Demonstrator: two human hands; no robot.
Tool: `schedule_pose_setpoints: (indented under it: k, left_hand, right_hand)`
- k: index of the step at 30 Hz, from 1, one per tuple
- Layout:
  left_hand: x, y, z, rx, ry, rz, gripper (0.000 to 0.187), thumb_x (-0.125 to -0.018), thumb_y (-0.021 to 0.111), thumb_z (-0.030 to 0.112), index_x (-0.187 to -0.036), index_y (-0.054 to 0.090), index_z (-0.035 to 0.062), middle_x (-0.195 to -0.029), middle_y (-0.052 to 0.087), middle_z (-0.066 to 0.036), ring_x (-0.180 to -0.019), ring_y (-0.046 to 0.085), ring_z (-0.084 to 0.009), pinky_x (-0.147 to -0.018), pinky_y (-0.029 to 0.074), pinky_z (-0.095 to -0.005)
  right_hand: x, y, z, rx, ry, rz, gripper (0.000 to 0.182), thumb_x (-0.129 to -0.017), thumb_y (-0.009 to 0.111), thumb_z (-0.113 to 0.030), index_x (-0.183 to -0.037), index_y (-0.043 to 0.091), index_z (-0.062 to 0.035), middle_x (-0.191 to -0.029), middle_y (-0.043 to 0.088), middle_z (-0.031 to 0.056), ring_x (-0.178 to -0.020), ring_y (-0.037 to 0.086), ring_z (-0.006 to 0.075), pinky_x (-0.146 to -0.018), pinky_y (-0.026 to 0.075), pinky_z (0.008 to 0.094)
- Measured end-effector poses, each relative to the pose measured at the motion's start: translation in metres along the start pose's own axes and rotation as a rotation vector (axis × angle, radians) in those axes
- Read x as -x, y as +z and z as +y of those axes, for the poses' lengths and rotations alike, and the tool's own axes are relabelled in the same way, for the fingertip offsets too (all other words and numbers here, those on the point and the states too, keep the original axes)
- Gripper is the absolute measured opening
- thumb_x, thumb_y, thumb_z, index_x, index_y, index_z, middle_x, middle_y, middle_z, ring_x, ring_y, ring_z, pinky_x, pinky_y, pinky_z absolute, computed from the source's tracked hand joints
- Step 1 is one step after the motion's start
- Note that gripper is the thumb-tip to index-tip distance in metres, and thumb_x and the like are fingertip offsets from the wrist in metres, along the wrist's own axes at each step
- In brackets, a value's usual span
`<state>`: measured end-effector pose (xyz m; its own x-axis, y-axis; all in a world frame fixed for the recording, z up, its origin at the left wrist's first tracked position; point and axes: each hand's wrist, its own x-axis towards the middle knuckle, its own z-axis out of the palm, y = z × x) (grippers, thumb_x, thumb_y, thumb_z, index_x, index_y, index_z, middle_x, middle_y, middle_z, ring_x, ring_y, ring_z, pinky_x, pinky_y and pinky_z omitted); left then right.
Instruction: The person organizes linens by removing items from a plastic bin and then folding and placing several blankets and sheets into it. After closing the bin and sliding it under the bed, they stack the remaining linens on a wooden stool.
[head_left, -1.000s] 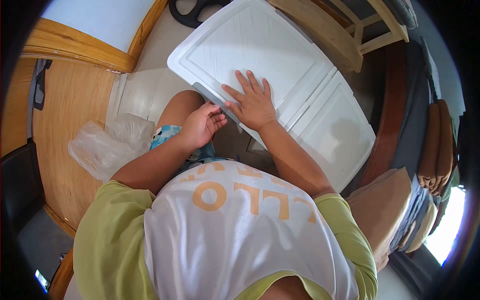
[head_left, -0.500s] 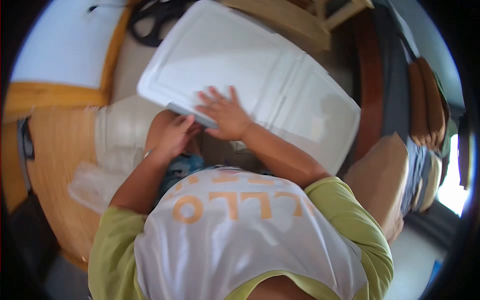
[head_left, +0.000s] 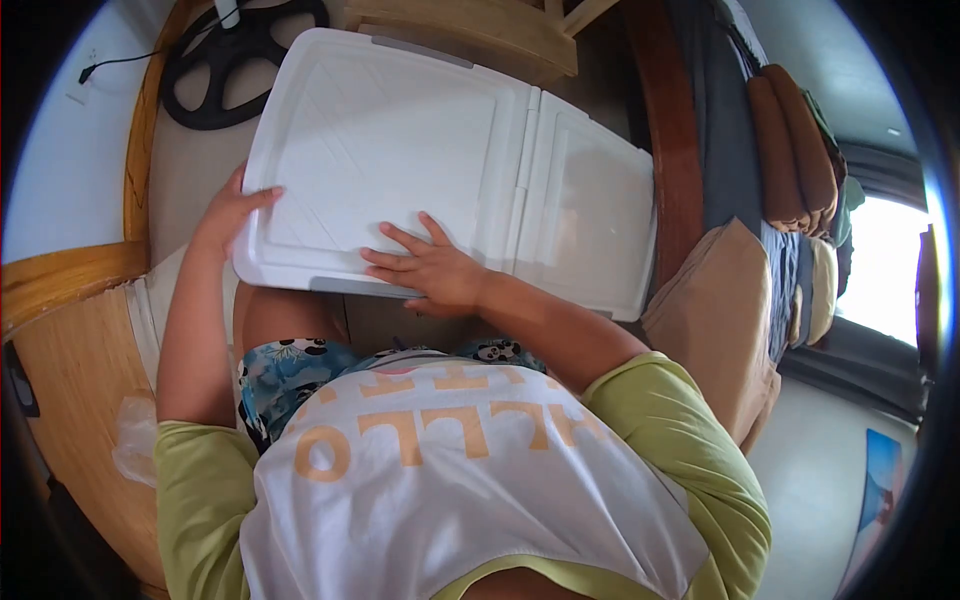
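A large white lidded box (head_left: 390, 150) lies before my knees, its lid divided by a hinge line, with a grey latch (head_left: 350, 287) along the near edge. My left hand (head_left: 240, 208) holds the box's left edge, thumb on top and the other fingers partly hidden at the side. Flat on the lid near the front edge rests my right hand (head_left: 438, 272), its fingers spread and holding nothing. The inside of the box is hidden.
A black wheel-like base (head_left: 235, 65) stands at the upper left, a wooden frame (head_left: 470, 35) behind the box. Clothes (head_left: 795, 140) and brown fabric (head_left: 715, 320) hang over the dark furniture on the right. Clear plastic (head_left: 135, 440) lies on the left by a wooden panel (head_left: 85, 400).
My left hand has moved from the near edge latch to the box's left edge. The box sits further left and less tilted in view. My right hand stays on the lid.
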<state>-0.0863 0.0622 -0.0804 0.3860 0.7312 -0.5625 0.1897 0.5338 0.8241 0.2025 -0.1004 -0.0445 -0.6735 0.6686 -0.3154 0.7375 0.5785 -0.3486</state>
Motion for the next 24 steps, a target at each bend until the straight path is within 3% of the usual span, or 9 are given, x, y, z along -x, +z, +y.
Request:
schedule_pose_setpoints:
  k: [8,10,14,17,19,20,22,23,24]
  left_hand:
    - [0.031,0.074,-0.055,0.195,-0.009,0.167,0.067,-0.083,0.066,0.013,-0.141,0.032,0.0040,-0.123,0.055,-0.016,-0.110,0.054,-0.0243,-0.095,0.044,-0.0347]
    - [0.070,0.102,-0.020,-0.152,-0.200,0.254,0.063,-0.087,0.062,0.015,-0.140,0.031,0.0022,-0.122,0.055,-0.018,-0.111,0.054,-0.0254,-0.096,0.042,-0.0351]
    - [0.079,0.143,-0.108,-0.087,0.186,0.313,0.064,-0.092,0.056,0.016,-0.141,0.021,-0.0043,-0.132,0.045,-0.021,-0.119,0.047,-0.0275,-0.100,0.037,-0.0350]
    - [0.083,0.162,-0.118,-0.051,0.095,0.182,0.066,-0.092,0.056,0.014,-0.141,0.017,-0.0055,-0.134,0.042,-0.022,-0.121,0.045,-0.0261,-0.103,0.034,-0.0326]
    - [0.077,0.169,-0.102,0.104,-0.089,-0.194,0.063,-0.089,0.057,0.011,-0.140,0.021,0.0006,-0.131,0.044,-0.021,-0.120,0.047,-0.0307,-0.102,0.038,-0.0443]
    - [0.070,0.175,-0.088,0.093,-0.068,-0.202,0.063,-0.089,0.057,0.011,-0.140,0.021,0.0006,-0.131,0.044,-0.021,-0.120,0.047,-0.0307,-0.102,0.038,-0.0443]
    - [0.057,0.190,-0.042,0.474,-0.451,-0.210,0.053,-0.088,0.057,0.014,-0.134,0.033,0.0002,-0.132,0.045,-0.019,-0.123,0.044,-0.0364,-0.100,0.038,-0.0545]
    - [0.031,0.188,-0.070,0.559,-0.522,-0.251,0.054,-0.085,0.058,0.012,-0.133,0.035,0.0022,-0.132,0.046,-0.021,-0.122,0.044,-0.0408,-0.096,0.037,-0.0654]
    - [0.021,0.197,-0.071,0.542,-0.500,-0.258,0.054,-0.085,0.058,0.012,-0.133,0.035,0.0022,-0.132,0.046,-0.021,-0.122,0.044,-0.0408,-0.096,0.037,-0.0654]
  right_hand:
    - [0.072,0.007,0.047,-0.128,-0.105,-0.027,0.070,-0.075,0.068,-0.017,-0.139,0.041,-0.0237,-0.153,0.026,-0.0066,-0.145,0.013,0.0247,-0.113,0.006,0.0587]
    - [0.092,0.014,0.052,-0.102,-0.087,0.041,0.060,-0.078,0.062,-0.012,-0.136,0.046,-0.0226,-0.152,0.030,-0.0066,-0.144,0.018,0.0240,-0.113,0.009,0.0578]
    - [0.133,0.016,0.062,-0.149,-0.056,0.026,0.054,-0.082,0.051,-0.004,-0.132,0.051,-0.0265,-0.149,0.034,-0.0095,-0.143,0.019,0.0219,-0.114,0.010,0.0551]
    - [0.172,0.016,0.072,-0.155,0.013,0.003,0.058,-0.080,0.050,-0.002,-0.131,0.052,-0.0287,-0.150,0.034,-0.0109,-0.143,0.019,0.0206,-0.115,0.009,0.0537]
    - [0.195,0.015,0.077,-0.141,0.108,-0.038,0.064,-0.075,0.052,0.002,-0.129,0.054,-0.0316,-0.150,0.032,-0.0121,-0.143,0.019,0.0199,-0.116,0.010,0.0522]
    - [0.203,0.014,0.081,-0.125,0.118,-0.021,0.064,-0.075,0.052,0.002,-0.129,0.054,-0.0316,-0.150,0.032,-0.0121,-0.143,0.019,0.0199,-0.116,0.010,0.0522]
    - [0.218,0.020,0.096,-0.063,0.178,0.039,0.060,-0.074,0.054,0.002,-0.122,0.060,-0.0335,-0.151,0.031,-0.0086,-0.142,0.022,0.0213,-0.116,0.015,0.0497]
    - [0.224,0.024,0.101,-0.052,0.187,0.060,0.060,-0.074,0.054,0.002,-0.122,0.060,-0.0335,-0.151,0.031,-0.0086,-0.142,0.022,0.0213,-0.116,0.015,0.0497]
    - [0.231,0.030,0.108,-0.090,0.254,0.174,0.057,-0.073,0.057,0.001,-0.119,0.062,-0.0331,-0.151,0.032,-0.0045,-0.141,0.025,0.0233,-0.115,0.018,0.0480]
